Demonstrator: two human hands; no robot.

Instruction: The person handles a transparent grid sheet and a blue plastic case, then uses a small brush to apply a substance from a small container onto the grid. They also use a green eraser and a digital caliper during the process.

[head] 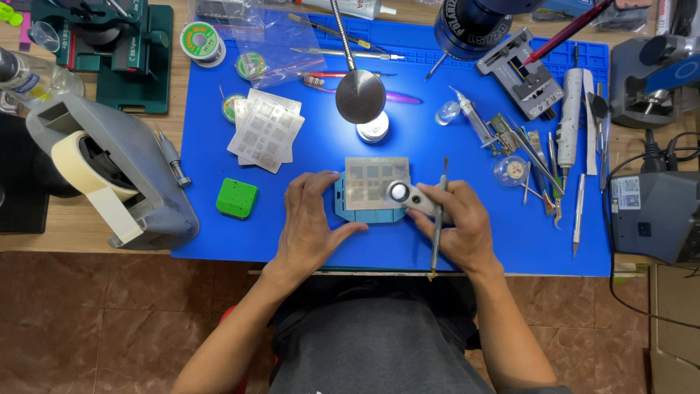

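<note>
Left hand [310,222] steadies stencil [375,181]; right hand [456,222] holds loupe [399,192].

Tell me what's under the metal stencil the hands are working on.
Under the metal stencil sits a blue holder, its edges showing at the left and bottom. The left hand steadies it; the right hand holds a small round loupe on top. Anything between stencil and holder is covered.

Place: we see a small electronics repair workshop, viewed from above.
Tabletop [219,117]: wooden, covered by a blue work mat [510,241].
Tools: we count tweezers [580,211], probes and a small metal vise [526,73] lined along the mat.
Supplies: solder wire spools [200,40], metal stencil sheets [266,130], a masking tape dispenser [109,175].
Equipment: a grey station box [652,215] with cables at the right edge.
Floor [109,321]: brown tiles.
</note>
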